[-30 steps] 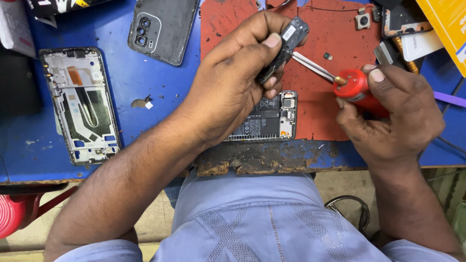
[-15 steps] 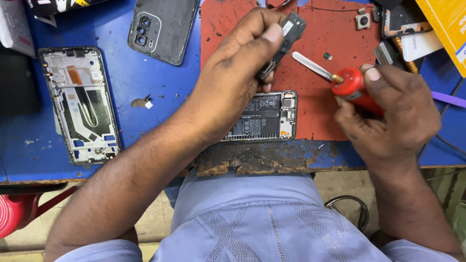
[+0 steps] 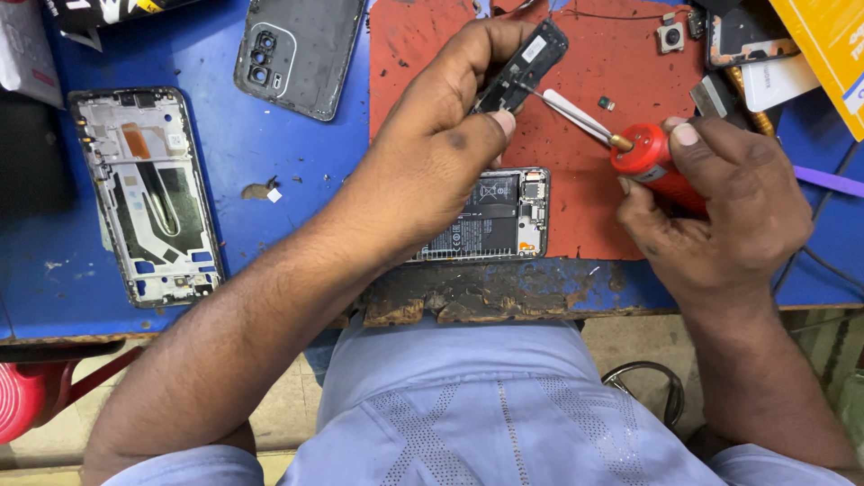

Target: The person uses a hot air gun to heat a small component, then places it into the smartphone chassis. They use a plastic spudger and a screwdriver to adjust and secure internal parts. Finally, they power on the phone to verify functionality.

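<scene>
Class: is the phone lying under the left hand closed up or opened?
Opened. The phone has no back cover; its battery and circuit board show. The left hand partly hides it.

two hands: left hand (image 3: 441, 153), right hand (image 3: 720, 216). one red screwdriver (image 3: 643, 157). one black cover piece (image 3: 522, 67). one opened phone (image 3: 490, 216). one phone frame (image 3: 144, 193). one grey back cover (image 3: 301, 49). one red mat (image 3: 621, 81).

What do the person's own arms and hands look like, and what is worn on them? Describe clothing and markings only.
Both forearms are bare: no gloves, watch, rings or bands show on the left hand or the right hand. The fingernails are short and unpainted. A light blue shirt with a fine pale dotted pattern covers the body, and its sleeves end near the elbows.
</scene>
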